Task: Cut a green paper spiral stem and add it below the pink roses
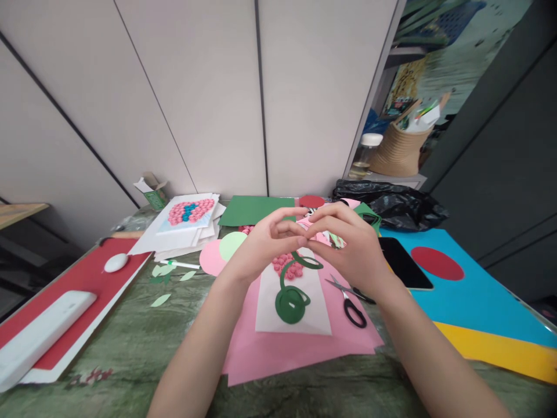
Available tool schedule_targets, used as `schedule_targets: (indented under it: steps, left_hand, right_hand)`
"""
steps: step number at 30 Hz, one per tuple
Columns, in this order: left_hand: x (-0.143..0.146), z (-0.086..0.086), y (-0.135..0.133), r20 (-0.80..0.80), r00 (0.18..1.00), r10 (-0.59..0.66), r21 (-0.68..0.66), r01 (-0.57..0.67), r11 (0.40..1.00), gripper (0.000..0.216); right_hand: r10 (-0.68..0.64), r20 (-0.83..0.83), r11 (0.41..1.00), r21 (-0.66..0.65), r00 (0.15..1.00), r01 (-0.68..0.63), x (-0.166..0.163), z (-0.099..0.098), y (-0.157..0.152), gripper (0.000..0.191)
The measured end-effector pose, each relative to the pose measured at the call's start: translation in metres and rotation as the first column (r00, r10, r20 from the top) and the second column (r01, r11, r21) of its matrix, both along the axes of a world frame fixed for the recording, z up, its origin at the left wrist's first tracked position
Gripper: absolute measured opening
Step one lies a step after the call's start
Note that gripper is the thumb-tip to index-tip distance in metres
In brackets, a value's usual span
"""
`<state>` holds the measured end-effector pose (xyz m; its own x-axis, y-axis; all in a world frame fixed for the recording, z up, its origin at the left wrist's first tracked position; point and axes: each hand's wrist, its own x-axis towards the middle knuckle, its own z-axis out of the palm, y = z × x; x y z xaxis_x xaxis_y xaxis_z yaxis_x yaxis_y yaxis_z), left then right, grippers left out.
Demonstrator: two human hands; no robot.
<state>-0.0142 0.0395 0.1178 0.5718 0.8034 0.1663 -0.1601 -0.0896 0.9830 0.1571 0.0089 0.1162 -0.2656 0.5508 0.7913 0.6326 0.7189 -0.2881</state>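
My left hand and my right hand meet fingertip to fingertip above the white sheet. Both are closed in a pinch at the upper end of a green paper spiral strip; the exact grip point is partly hidden by the fingers. The strip hangs in loops, its wider round end low over the sheet. Behind it, pink rolled-paper roses cluster on the white sheet, which lies on pink paper. Black-handled scissors lie open to the right, below my right hand.
Left are a white card with pink and blue roses, pale green paper leaves, a red board and a white device. Right are a black tablet, blue paper, a red paper circle and a black plastic bag.
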Motion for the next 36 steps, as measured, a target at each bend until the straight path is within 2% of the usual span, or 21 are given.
schedule_targets:
  steps: [5, 13, 20, 27, 36]
  left_hand:
    - [-0.0021, -0.0005, 0.0020, 0.040, 0.999, 0.004, -0.022, -0.003, 1.000, 0.042]
    - [-0.0018, 0.0021, -0.0011, 0.001, 0.999, 0.054, -0.006, -0.054, 0.999, 0.041]
    - [-0.0009, 0.0040, -0.0017, -0.065, 0.998, -0.003, 0.059, 0.007, 0.998, 0.037]
    - [-0.0011, 0.0049, -0.0038, -0.105, 0.994, -0.040, 0.041, 0.045, 0.998, 0.040]
    - [-0.0004, 0.0037, -0.0041, -0.113, 0.992, -0.060, 0.040, 0.065, 0.997, 0.040]
  right_hand:
    - [-0.016, -0.023, 1.000, 0.017, 1.000, 0.016, -0.0005, -0.0034, -0.0002, 0.010]
    - [0.043, -0.027, 0.999, -0.009, 0.999, -0.043, -0.0039, -0.0080, 0.0049, 0.019]
    - [-0.007, -0.069, 1.000, 0.004, 0.998, 0.008, -0.0014, -0.0052, 0.0046, 0.015]
    - [0.013, -0.024, 0.998, -0.061, 1.000, -0.015, 0.0024, -0.0037, 0.0026, 0.017]
    - [-0.016, 0.056, 0.999, -0.028, 0.998, 0.018, 0.0013, -0.0007, 0.0015, 0.023]
